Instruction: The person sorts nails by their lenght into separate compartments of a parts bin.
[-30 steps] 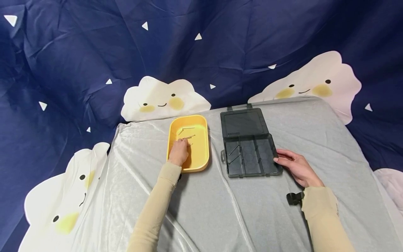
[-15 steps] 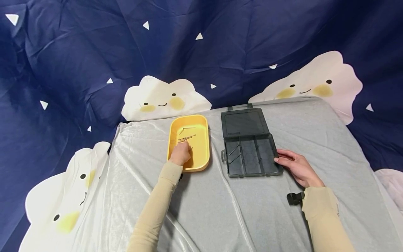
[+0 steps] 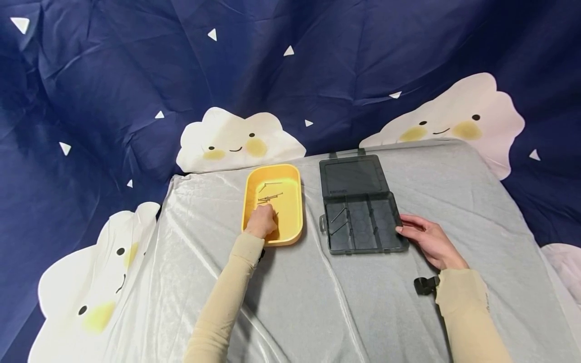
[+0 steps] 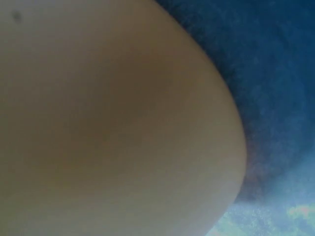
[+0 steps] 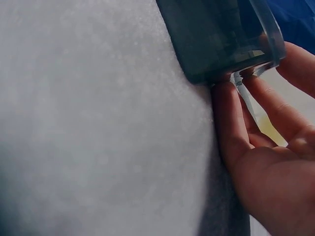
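My left hand (image 3: 262, 221) reaches down into a yellow tray (image 3: 295, 222), knuckles up. Its fingertips are hidden beneath it, so I cannot tell whether they pinch anything. Just beyond the knuckles lie several thin metal nails or screws (image 3: 270, 197) on the tray's floor. To the right stands a dark see-through compartment box (image 3: 363, 229) with its lid (image 3: 354, 176) laid back. Two long nails or screws (image 3: 338, 215) lie in its left compartment. My right hand (image 3: 428, 239) grips the box's right side; in the right wrist view the thumb and fingers pinch its edge.
A grey cloth (image 3: 313, 302) covers the table, with soft folds in front of the tray. Behind hangs a dark blue curtain (image 3: 254, 65) with cloud prints. A blurred, pale rounded surface (image 4: 123, 123) fills most of the left wrist view.
My left hand has drawn slightly back toward the tray's near end, uncovering more of the nails or screws in the tray. My right hand stays at the box's side.
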{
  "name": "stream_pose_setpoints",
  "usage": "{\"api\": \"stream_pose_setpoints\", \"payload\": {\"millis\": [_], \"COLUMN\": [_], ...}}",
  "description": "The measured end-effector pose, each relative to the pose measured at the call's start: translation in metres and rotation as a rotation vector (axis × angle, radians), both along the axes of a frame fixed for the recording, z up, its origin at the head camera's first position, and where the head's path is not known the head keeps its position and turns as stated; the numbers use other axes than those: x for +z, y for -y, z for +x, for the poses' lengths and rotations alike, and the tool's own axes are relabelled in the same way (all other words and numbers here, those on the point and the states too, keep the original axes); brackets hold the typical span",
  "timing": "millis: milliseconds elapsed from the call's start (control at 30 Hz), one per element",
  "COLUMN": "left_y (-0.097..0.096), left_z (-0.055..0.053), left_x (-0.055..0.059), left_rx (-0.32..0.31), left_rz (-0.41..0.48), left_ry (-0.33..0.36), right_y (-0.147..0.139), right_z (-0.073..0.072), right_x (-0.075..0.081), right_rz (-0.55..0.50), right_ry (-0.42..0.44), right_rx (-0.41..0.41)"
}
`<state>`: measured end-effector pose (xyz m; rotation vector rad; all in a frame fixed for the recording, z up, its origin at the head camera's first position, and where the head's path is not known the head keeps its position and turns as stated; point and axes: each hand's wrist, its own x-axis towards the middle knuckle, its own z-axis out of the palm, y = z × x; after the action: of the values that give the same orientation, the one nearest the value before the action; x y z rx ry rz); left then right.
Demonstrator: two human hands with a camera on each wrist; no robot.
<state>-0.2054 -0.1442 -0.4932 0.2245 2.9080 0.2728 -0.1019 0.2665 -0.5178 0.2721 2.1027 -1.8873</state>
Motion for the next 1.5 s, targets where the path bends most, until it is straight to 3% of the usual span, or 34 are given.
{"api": "stream_pose_setpoints", "payload": {"millis": [500,1033,1333,1500], "left_y": [0.001,0.008,0.012,0.014], "left_z": [-0.002,-0.001,-0.001,0.0], "left_x": [-0.001,0.001,0.006,0.012], "left_rx": [0.053,0.082,0.119,0.182], "left_rz": [0.013,0.13,0.301,0.475], "left_ry": [0.037,0.049,0.075,0.131], "right_y": [0.002,0.0,0.0,0.001], "right_z": [-0.001,-0.001,0.0,0.0], "right_x": [0.001,0.0,-0.001,-0.001], "right_rz": [-0.05,-0.029,-0.027,-0.029], "right_ry": [-0.007,-0.004,-0.006,-0.005], "right_rx": [-0.007,-0.008,-0.011,-0.013]}}
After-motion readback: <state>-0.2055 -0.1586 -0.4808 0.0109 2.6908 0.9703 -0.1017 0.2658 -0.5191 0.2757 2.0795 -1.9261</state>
